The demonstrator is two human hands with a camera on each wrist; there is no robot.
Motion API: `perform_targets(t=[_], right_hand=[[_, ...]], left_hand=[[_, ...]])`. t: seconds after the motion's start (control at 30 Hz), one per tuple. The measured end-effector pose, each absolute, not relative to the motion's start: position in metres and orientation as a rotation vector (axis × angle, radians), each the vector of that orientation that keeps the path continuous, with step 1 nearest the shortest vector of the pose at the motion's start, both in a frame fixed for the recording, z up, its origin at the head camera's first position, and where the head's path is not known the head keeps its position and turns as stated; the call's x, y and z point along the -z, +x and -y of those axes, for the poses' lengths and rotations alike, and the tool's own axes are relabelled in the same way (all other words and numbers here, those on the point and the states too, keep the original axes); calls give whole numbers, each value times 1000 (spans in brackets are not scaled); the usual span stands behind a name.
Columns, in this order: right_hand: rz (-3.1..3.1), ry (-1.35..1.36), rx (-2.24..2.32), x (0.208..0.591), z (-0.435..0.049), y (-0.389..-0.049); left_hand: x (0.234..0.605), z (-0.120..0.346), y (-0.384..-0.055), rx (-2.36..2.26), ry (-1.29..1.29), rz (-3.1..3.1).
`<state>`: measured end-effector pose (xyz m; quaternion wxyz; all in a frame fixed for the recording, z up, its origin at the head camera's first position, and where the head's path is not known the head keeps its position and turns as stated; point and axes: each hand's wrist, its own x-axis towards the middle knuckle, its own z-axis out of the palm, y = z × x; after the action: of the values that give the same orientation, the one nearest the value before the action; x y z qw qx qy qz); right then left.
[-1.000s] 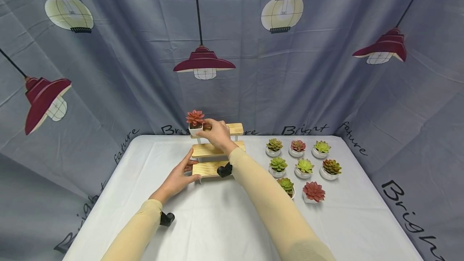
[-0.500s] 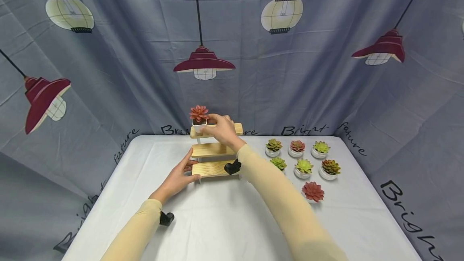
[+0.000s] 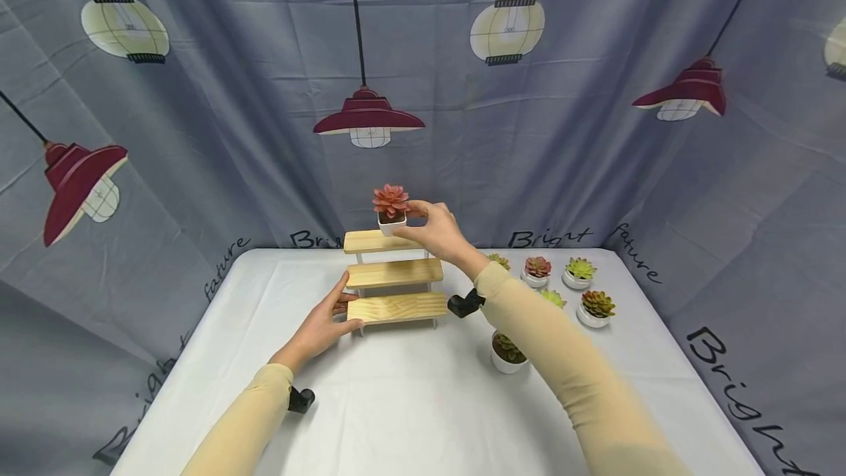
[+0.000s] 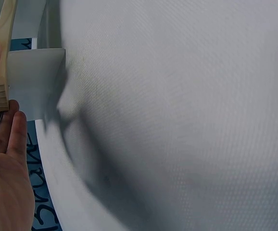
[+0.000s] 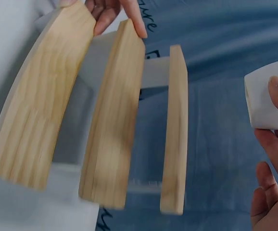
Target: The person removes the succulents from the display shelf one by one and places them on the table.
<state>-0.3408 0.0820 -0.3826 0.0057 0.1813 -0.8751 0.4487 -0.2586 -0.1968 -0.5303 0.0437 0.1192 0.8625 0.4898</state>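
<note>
My right hand (image 3: 439, 232) pinches the small white square pot (image 3: 391, 228) of a red succulent (image 3: 391, 200) between thumb and fingers. The pot is upright above the right half of the top tier; the right wrist view shows a gap between the pot (image 5: 269, 98) and the top plank (image 5: 176, 130). My left hand (image 3: 319, 327) holds the left end of the three-tier wooden plant stand (image 3: 395, 273), thumb on the bottom plank and a finger at the middle one. In the left wrist view, its fingers (image 4: 17, 132) reach below the plank end (image 4: 2, 91).
On the right of the white table (image 3: 410, 402) stand several potted succulents, among them a red-green one (image 3: 537, 268), a light green one (image 3: 580, 269) and a dark one (image 3: 598, 305). A nearer pot (image 3: 507, 358) is partly covered by my right sleeve. A printed curtain (image 3: 423, 42) hangs behind.
My right hand has carried the potted red succulent up and to the right, from the top tier's left end to over its right half. My left hand stays at the stand.
</note>
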Motion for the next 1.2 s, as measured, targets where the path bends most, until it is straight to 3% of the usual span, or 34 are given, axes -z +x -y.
perform_targets(t=[0.57,1.2], right_hand=[[2801,416,-1382,382,-179,-305],[2903,256,-1284,409,-295,-252]], left_hand=[[534,199,-257,-1485,359,-2627],[531,197,-256,-1505,379,-2619]])
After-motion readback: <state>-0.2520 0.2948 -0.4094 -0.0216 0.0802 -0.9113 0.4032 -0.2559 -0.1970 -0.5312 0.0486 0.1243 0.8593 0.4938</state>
